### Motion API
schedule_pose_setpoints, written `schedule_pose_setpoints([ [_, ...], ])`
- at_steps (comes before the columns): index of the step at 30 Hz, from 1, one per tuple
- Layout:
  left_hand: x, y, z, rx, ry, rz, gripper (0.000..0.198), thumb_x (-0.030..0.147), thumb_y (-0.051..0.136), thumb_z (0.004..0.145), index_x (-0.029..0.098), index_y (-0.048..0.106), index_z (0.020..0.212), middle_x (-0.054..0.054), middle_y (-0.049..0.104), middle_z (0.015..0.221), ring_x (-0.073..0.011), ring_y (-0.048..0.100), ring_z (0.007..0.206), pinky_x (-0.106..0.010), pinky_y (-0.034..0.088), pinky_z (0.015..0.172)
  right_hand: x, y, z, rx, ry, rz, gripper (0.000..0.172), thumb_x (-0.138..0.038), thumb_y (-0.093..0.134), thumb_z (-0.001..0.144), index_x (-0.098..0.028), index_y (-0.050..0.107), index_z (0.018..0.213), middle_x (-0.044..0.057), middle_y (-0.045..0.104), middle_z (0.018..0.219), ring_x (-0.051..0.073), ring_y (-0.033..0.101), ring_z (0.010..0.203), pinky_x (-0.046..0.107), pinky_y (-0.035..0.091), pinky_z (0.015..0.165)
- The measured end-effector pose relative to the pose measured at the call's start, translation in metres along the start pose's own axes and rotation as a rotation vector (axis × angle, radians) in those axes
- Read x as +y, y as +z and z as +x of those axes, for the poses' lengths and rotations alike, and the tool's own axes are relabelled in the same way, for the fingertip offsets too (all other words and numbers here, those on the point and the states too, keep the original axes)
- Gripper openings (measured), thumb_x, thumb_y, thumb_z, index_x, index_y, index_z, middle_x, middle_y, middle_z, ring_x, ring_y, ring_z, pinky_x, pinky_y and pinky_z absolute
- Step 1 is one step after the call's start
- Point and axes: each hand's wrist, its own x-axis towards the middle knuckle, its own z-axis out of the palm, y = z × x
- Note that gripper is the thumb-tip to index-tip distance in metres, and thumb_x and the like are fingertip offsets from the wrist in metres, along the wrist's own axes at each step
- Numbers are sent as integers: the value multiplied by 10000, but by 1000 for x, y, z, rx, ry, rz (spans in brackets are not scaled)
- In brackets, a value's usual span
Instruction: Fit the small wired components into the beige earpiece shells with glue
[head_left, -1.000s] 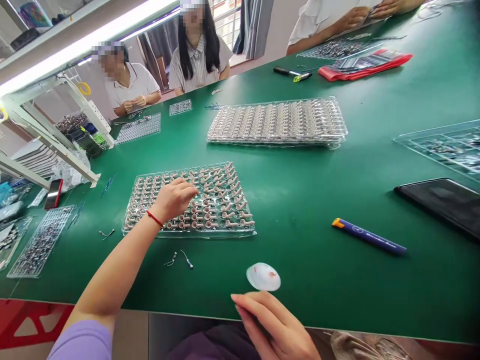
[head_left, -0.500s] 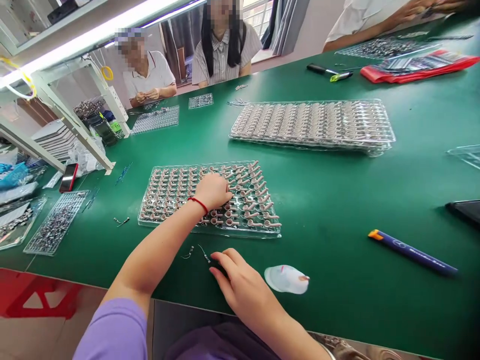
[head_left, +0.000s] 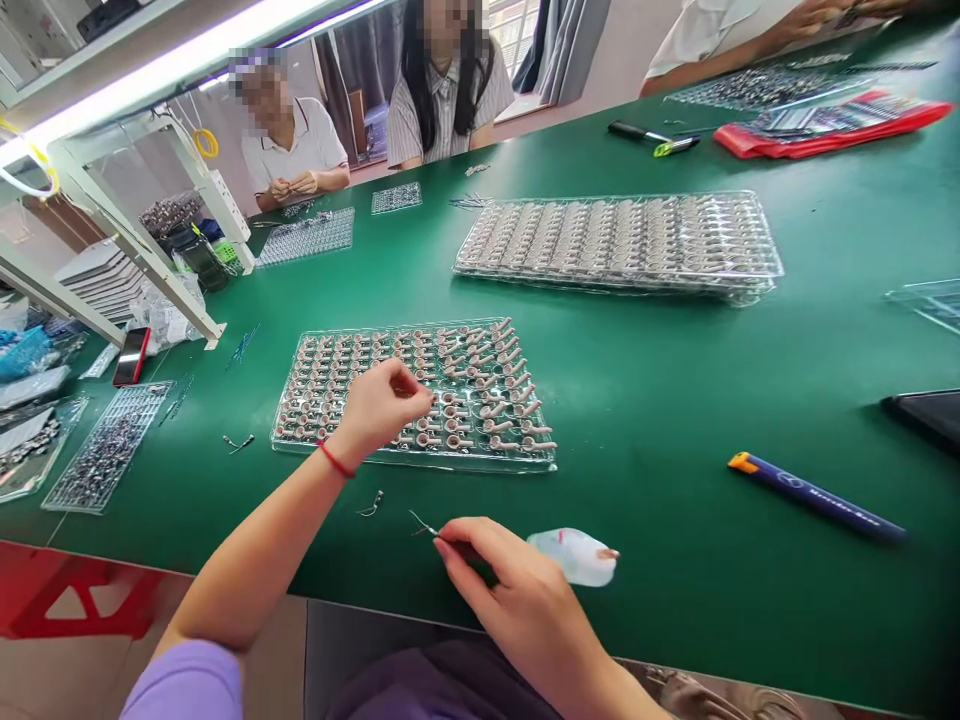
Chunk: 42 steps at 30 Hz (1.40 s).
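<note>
My left hand (head_left: 382, 405), with a red cord at its wrist, hovers over the front part of a clear plastic tray (head_left: 420, 460). Its thumb and forefinger are pinched together; whatever is between them is too small to make out. Rows of small beige spoon-shaped parts (head_left: 493, 408) with round cups and short handles fill the tray. In front of the tray, my right hand (head_left: 517, 575) pinches a small component with thin wire leads (head_left: 426, 525) between thumb and fingertips. Another small wired component (head_left: 373, 504) lies on the green table just left of it.
A translucent white piece (head_left: 576, 556) lies beside my right hand. Farther right is a blue pen-shaped cutter (head_left: 817, 497). Stacked trays of beige parts (head_left: 615, 245) stand behind. At left are a tray of small metal parts (head_left: 109, 445) and a phone (head_left: 132, 357). Several people sit across the table.
My left hand has pulled back left and toward me from the middle of the tray. My right hand has closed on the wired component and shifted slightly right.
</note>
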Motion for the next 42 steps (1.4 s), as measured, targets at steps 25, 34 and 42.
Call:
schedule_pose_setpoints([
  [25,2,24,-164,-167,-452,-1043,66,258,841,642,238,782,663,-23,623,751,-92,542,581,-230,452,540,-14,-45,-18,-145,108,432,157,-118,532,887,-223,648,900,31,672,777,119,659,651,170,554,595],
  [34,8,24,-166,-58,-587,-1076,205,395,843,611,206,775,653,-39,662,715,-120,618,579,-246,494,581,-11,-54,-33,5,36,285,206,-68,558,862,-235,632,955,47,672,827,121,675,688,164,564,629],
  [42,15,34,-173,-12,-712,-1183,260,266,874,548,233,789,792,-45,691,976,-152,679,780,-236,506,734,-13,-56,-38,-19,46,292,293,-6,572,825,-238,624,997,45,657,870,117,667,713,164,557,633],
])
